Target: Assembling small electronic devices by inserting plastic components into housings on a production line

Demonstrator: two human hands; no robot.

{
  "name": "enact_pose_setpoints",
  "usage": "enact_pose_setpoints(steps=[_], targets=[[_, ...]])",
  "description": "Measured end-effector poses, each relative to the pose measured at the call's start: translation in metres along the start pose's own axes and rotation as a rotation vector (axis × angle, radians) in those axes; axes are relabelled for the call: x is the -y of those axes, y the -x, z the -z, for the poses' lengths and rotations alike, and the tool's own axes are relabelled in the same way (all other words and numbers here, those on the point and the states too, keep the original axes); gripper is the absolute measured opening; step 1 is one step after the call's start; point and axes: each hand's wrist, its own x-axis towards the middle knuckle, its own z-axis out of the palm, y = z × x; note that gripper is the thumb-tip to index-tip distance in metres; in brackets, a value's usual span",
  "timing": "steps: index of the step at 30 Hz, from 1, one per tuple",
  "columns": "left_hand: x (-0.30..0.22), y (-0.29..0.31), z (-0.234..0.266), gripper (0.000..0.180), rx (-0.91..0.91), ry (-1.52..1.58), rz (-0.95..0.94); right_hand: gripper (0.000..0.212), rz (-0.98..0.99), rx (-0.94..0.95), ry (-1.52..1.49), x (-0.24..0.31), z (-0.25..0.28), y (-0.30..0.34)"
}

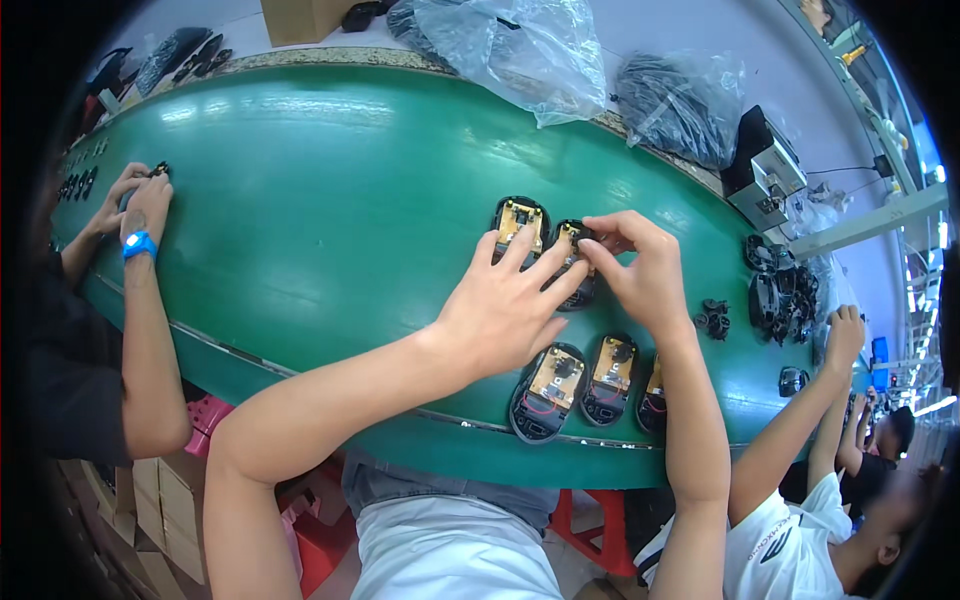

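Open mouse base (577, 262) on green belt (330, 210), centre-far. Left hand (500, 305) spread flat, steadying; right hand (640, 265) pinching small part over it. Risk: part slipping from fingertips, misseating on circuit board.

- Open black mouse base (577, 262) with a tan circuit board inside, lying flat on the green belt, partly covered by fingers of both hands.
- Second open mouse base (519, 222), same black shell and tan board, lying just beside it on the left, fingertips resting on it.
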Motion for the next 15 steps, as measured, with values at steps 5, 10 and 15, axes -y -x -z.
enact_pose_setpoints(steps=[5,10,15], targets=[[0.000,-0.002,0.001,0.063,-0.023,0.011,0.003,0.020,-0.002,0.048,0.059,-0.003,0.002,-0.004],[0.023,-0.033,0.007,0.021,-0.300,0.578,0.086,0.020,-0.010,0.088,0.108,-0.005,0.010,-0.007],[0.044,-0.063,-0.013,0.021,-0.228,0.507,0.113,0.021,-0.025,0.056,0.058,-0.009,0.005,-0.002]])
